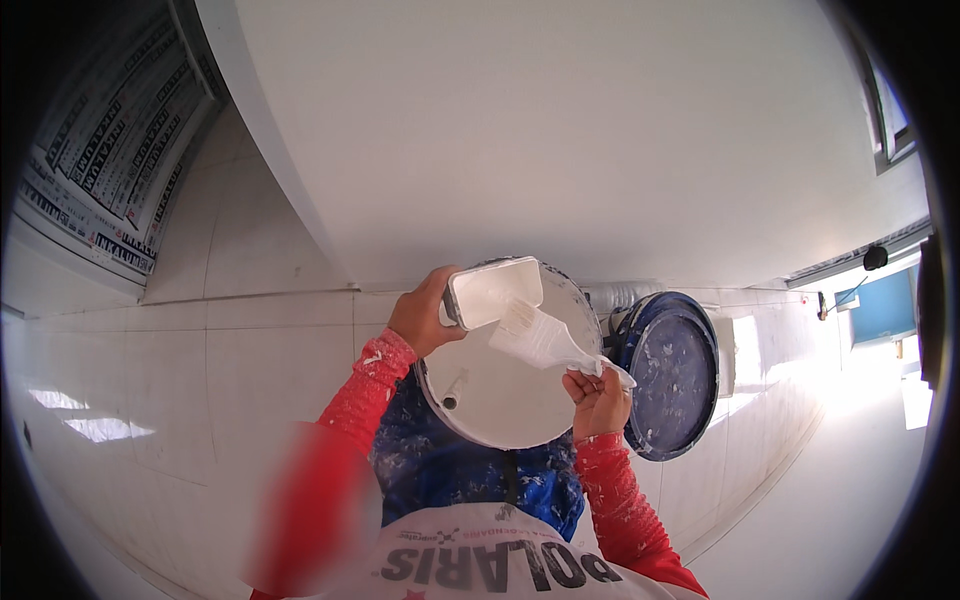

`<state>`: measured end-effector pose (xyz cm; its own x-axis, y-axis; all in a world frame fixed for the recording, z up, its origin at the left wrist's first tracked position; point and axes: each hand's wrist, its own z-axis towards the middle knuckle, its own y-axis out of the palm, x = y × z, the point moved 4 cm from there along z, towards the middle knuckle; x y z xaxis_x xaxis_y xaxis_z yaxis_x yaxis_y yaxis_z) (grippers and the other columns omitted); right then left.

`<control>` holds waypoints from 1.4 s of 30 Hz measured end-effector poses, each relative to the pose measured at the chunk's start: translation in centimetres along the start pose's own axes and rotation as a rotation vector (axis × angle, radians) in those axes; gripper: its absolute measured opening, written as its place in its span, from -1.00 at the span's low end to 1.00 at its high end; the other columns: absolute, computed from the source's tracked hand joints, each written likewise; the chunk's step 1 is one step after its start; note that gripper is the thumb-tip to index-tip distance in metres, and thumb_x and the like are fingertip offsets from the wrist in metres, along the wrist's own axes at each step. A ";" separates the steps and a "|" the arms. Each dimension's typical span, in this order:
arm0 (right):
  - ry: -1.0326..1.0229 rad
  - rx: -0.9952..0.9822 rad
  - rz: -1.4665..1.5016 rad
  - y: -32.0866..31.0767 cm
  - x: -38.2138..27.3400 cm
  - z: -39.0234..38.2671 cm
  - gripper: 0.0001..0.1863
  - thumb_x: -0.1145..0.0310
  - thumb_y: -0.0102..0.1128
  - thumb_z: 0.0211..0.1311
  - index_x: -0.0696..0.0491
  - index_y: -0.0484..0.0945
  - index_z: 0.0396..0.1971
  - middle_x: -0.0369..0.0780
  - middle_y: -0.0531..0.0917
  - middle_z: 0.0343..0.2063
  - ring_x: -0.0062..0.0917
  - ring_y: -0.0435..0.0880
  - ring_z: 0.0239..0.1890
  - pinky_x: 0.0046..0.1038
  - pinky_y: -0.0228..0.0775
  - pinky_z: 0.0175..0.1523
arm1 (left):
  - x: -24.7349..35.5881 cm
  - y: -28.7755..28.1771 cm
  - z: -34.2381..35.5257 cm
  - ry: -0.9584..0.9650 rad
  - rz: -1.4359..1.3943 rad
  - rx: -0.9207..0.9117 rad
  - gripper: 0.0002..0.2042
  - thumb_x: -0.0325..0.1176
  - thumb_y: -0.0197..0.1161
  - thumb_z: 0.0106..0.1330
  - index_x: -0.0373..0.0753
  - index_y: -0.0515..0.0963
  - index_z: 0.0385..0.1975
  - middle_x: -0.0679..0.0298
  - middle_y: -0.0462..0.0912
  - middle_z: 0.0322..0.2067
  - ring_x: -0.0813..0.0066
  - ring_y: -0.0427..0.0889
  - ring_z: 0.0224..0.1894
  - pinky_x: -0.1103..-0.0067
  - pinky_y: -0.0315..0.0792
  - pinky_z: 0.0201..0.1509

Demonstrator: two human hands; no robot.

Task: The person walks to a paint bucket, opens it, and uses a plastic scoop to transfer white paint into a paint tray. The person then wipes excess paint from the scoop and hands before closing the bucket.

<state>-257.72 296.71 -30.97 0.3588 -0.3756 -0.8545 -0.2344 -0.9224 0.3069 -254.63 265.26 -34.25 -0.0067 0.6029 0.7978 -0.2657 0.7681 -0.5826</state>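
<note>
My left hand (423, 312) is closed around the side of a small white rectangular tub (500, 285), which is tilted over a large round bucket of white paint (500, 400). Between the fingers of my right hand (601, 400) is the handle of a wide paintbrush (545, 340), coated in white. The brush's bristles point up and left to the tub's lower edge; I cannot tell whether they touch it. A short pale tube-like handle (455, 390) sticks up out of the paint near the bucket's left wall.
Right of the bucket stands a paint-spattered dark blue round lid or pail top (675, 375), with a clear plastic bottle (615, 296) behind it. A white wall (560, 150) rises just beyond the bucket. Pale tiles (275, 400) cover the floor. Wrapped panels (120, 150) stand far left.
</note>
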 end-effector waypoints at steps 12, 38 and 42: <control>-0.645 -0.263 -0.593 3.6 -10.3 1.0 -0.67 0.52 0.29 0.25 0.32 0.55 -0.01 -0.13 0.71 -0.16 -0.45 0.74 -0.20 -0.45 0.59 -0.04 | 0.7 -0.2 0.0 0.086 0.011 -0.087 -0.11 -0.37 0.58 -0.11 -0.11 0.25 0.32 0.14 0.31 0.38 0.05 0.50 0.27 0.33 0.55 0.21; -1.383 -1.080 -1.181 10.4 -7.5 -4.2 -0.62 0.55 0.45 -0.13 0.13 0.64 -0.20 -0.15 0.68 -0.14 -0.23 0.73 -0.04 -0.32 0.67 -0.02 | 0.0 -0.1 0.0 -0.005 -0.056 -0.012 -0.08 -0.38 0.60 -0.20 -0.08 0.29 0.31 0.13 0.58 0.12 0.05 0.61 0.13 0.34 0.52 0.20; -1.392 -1.096 -1.210 8.9 -7.2 -5.0 -0.61 0.53 0.46 -0.16 0.13 0.64 -0.20 -0.16 0.66 -0.11 -0.25 0.70 0.02 -0.31 0.68 0.01 | 0.0 -0.2 -0.1 -0.008 -0.059 0.019 -0.11 -0.36 0.59 -0.18 -0.09 0.31 0.29 0.11 0.63 0.04 0.05 0.65 0.07 0.35 0.53 0.16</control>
<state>-257.91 290.78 -19.97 -0.9534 0.1063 -0.2824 0.2057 -0.4557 -0.8660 -254.53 265.14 -34.17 0.0014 0.5548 0.8320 -0.2843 0.7979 -0.5316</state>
